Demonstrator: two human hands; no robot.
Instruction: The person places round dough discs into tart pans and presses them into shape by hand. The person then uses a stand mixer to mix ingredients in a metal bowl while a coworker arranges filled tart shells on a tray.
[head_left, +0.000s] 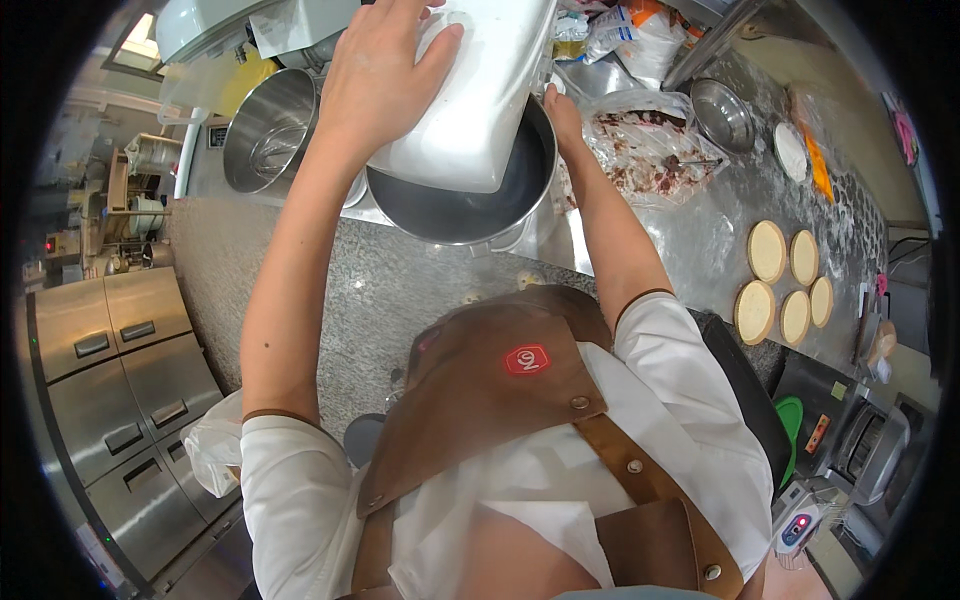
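My left hand point(385, 75) grips a white plastic tub point(450, 130), its thumb lying along the side. The tub is tilted over a dark-lined pot point(480, 215) and covers much of its mouth. Whether anything is flowing out is hidden. At the pot's right rim, my right hand point(563, 112) is closed, its fingers partly hidden beside the tub. Something pale shows by those fingertips, but I cannot make out what it is. A loop handle point(510, 237) sticks out from the near side of the pot.
A steel mixing bowl point(243, 150) with a whisk stands left of the pot. Plastic bags with dark red smears point(650, 150) lie to the right, beside a metal bowl point(722, 115). Several round pale tart shells point(767, 252) sit farther right on the steel counter.
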